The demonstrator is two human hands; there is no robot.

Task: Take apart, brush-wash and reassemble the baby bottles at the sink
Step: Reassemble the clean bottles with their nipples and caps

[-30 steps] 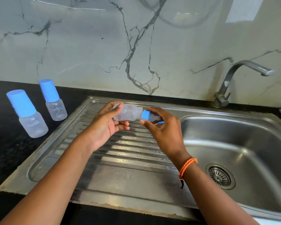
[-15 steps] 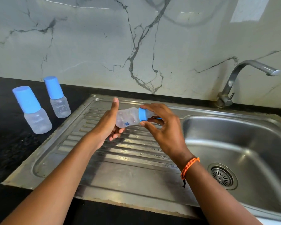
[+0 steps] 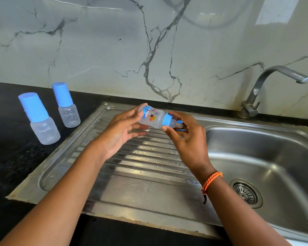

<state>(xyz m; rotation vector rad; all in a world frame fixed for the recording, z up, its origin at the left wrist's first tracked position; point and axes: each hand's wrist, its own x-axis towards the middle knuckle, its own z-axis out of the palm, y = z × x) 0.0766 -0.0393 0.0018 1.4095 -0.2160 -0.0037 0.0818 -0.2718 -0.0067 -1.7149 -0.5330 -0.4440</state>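
Lying on its side in the air above the ribbed draining board of the steel sink, a small clear baby bottle was held between both hands. The left hand cradled its base end, thumb up along the far side and the fingers loosely curved beneath and against the body, so that the printed label faced the camera. The right hand had the neck end: its thumb and curled fingers pinched round the blue screw ring, with the clear teat poking out toward the basin between them. An orange braided band sat on the right wrist.

Two more bottles stood upright on the black table to the left of the sink, apart from each other. The nearer capped bottle and the farther capped bottle each wore a tall blue cap, and both had droplets on their clear bodies. The round drain strainer sat in the floor of the basin, and a curved metal tap rose from the back right corner against the veined marble wall. A bit of something blue showed at the far right edge, too little of it to tell what.
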